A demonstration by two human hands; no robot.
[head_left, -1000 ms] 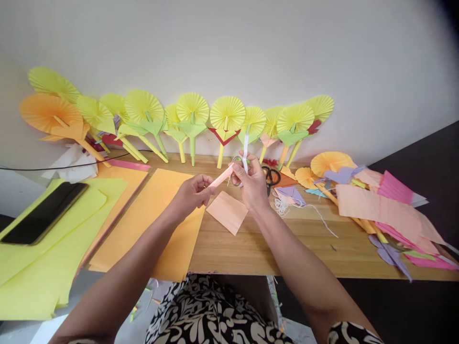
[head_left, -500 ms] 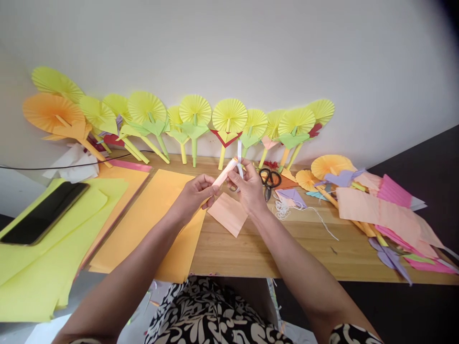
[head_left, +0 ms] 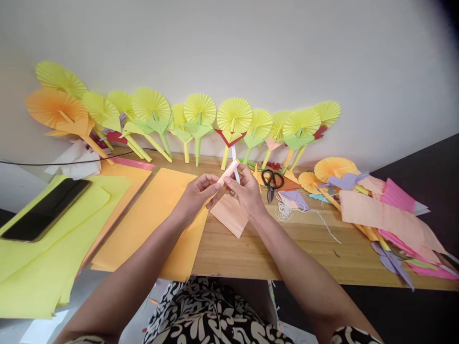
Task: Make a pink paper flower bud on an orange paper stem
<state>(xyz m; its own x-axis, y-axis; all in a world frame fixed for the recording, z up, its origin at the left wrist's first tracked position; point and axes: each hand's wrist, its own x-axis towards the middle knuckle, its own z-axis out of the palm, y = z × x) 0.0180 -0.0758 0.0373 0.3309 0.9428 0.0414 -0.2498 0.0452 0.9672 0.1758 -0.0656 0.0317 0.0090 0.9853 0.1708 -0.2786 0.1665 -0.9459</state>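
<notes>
A small rolled tube of peach paper (head_left: 228,173) slants between my two hands above the table. My left hand (head_left: 201,193) pinches its lower end between thumb and fingers. The upper part is held by my right hand (head_left: 245,188), which also has a narrow white strip (head_left: 234,155) at its fingers; the strip sticks up beside the tube. Beneath my hands, a flat peach paper square (head_left: 231,216) lies on the wooden table (head_left: 251,255). Black-handled scissors (head_left: 271,184) rest just right of my right hand.
Yellow pleated paper fans (head_left: 234,115) lean in a row against the wall. Orange sheets (head_left: 143,220), yellow sheets (head_left: 39,272) and a black phone (head_left: 45,208) lie left. White string (head_left: 285,210) is right of centre; peach and pink paper pieces (head_left: 390,212) are piled at far right.
The white strip has tilted and sits lower behind the tube. My fingers have shifted slightly around the tube, and the whole view has moved a little.
</notes>
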